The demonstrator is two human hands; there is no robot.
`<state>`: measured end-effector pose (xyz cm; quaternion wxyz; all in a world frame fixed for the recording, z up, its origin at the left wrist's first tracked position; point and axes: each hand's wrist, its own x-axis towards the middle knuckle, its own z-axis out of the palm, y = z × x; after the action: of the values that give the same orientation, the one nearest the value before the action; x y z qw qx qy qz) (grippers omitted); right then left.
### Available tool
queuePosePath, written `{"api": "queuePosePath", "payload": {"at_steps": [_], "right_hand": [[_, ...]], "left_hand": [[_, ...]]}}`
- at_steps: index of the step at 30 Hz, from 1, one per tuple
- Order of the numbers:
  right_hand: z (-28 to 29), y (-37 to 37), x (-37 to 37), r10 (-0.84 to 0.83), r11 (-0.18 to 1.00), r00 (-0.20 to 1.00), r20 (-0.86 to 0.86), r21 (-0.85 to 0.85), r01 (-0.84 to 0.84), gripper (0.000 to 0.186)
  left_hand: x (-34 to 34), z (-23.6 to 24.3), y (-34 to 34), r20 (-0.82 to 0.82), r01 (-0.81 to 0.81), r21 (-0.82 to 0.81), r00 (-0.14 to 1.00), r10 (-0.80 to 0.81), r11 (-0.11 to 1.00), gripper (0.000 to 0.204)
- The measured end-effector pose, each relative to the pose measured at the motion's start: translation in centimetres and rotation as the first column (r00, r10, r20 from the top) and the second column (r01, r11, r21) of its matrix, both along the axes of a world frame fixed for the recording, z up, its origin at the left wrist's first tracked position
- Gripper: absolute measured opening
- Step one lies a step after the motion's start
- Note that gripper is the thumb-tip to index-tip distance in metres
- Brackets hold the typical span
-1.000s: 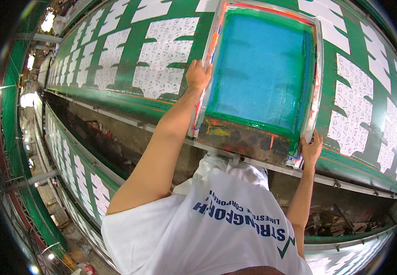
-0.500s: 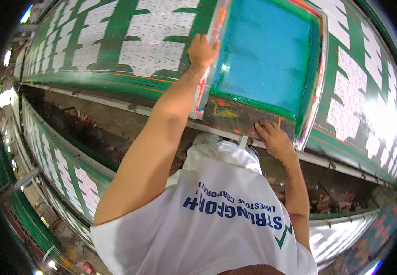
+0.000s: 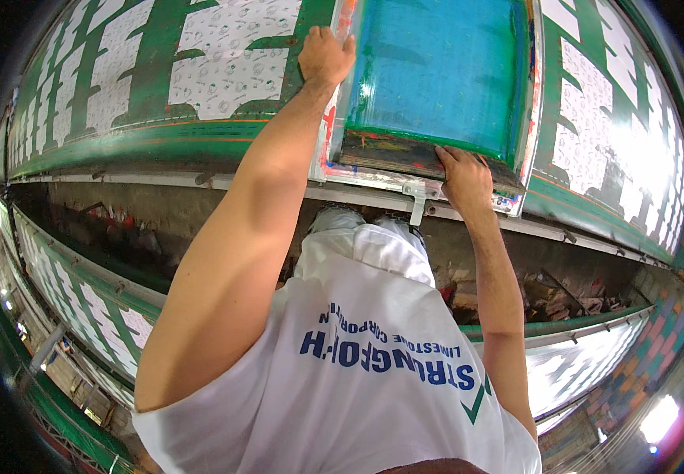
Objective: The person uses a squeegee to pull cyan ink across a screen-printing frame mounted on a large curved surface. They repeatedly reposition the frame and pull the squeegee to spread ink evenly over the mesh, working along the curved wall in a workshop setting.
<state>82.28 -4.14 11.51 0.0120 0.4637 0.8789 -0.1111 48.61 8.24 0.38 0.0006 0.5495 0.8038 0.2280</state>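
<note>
A screen-printing frame (image 3: 533, 103) with blue mesh (image 3: 440, 79) lies on the long green table in front of me. Green ink lines the mesh's edges. My left hand (image 3: 326, 57) is closed on the frame's left side bar, its arm stretched far out. Across the near end of the mesh sits a paint-stained wooden squeegee (image 3: 389, 156), tilted, with green ink along its far edge. My right hand (image 3: 466, 180) grips the squeegee near its right end, fingers over the top and thumb hidden. A small metal bracket (image 3: 417, 201) sticks out from the frame's near bar.
White patterned fabric pieces (image 3: 235, 59) lie in rows on the green table, left and right of the frame. A metal rail (image 3: 199, 180) runs along its near edge. Behind me stands another green table with white pieces (image 3: 105, 316). Dark clutter (image 3: 120, 229) fills the gap between.
The squeegee has tilted and moved off the frame's near bar, which now shows along with its bracket. The whole view has shifted a little. Both hands keep their holds.
</note>
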Motion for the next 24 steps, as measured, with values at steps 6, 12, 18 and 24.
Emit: {"api": "queuePosePath", "payload": {"at_steps": [6, 12, 18, 24], "right_hand": [[-0.5, -1.0, 1.0, -0.055, 0.998, 0.998, -0.024, 0.004, 0.055, 0.049], [-2.5, -1.0, 0.1, -0.081, 0.983, 0.996, -0.046, 0.163, 0.088, 0.049], [-3.1, 8.6, -2.5, -0.156, 0.97, 0.988, -0.019, 0.184, 0.157, 0.041], [-2.5, 22.9, -5.6, -0.111, 0.976, 0.99, 0.083, 0.195, 0.093, 0.024]], "left_hand": [[0.1, 0.2, 0.0, -0.015, 0.03, -0.025, 0.999, -0.031, 0.999, 0.049], [-0.5, -0.4, 0.6, 0.006, 0.027, 0.045, 1.0, -0.027, 0.999, 0.034], [-0.7, -0.8, 0.8, 0.058, 0.024, 0.148, 0.998, -0.033, 0.989, 0.018], [-0.4, -0.5, 0.9, 0.046, 0.006, 0.108, 0.999, -0.011, 0.994, 0.014]]}}
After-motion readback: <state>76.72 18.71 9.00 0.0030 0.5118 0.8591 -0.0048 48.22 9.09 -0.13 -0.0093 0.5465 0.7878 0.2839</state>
